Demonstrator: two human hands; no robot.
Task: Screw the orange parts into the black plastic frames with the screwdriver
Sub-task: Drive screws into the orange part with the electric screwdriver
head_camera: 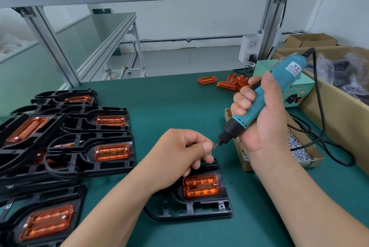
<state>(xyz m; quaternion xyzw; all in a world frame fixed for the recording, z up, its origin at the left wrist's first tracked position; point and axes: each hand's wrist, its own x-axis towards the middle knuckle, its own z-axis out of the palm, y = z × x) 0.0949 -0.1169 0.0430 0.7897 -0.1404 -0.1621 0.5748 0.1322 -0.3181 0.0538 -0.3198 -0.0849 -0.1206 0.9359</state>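
Partway through. Done: stack of black frames [111, 152] on table [169, 102] left, orange inserts screwed down. Pending: near frame [199, 210], orange part [201, 185] seated, holes apparently empty; loose orange parts [225, 83] beyond. Left hand [185, 152] pinching small screw [214, 146] at bit tip. Right hand [263, 118] wrapped round screwdriver [259, 102], raised above frame.

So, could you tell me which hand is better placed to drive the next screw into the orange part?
The right hand: it grips the screwdriver, its tip at the screw the left hand pinches, near the orange part seated in the black frame.
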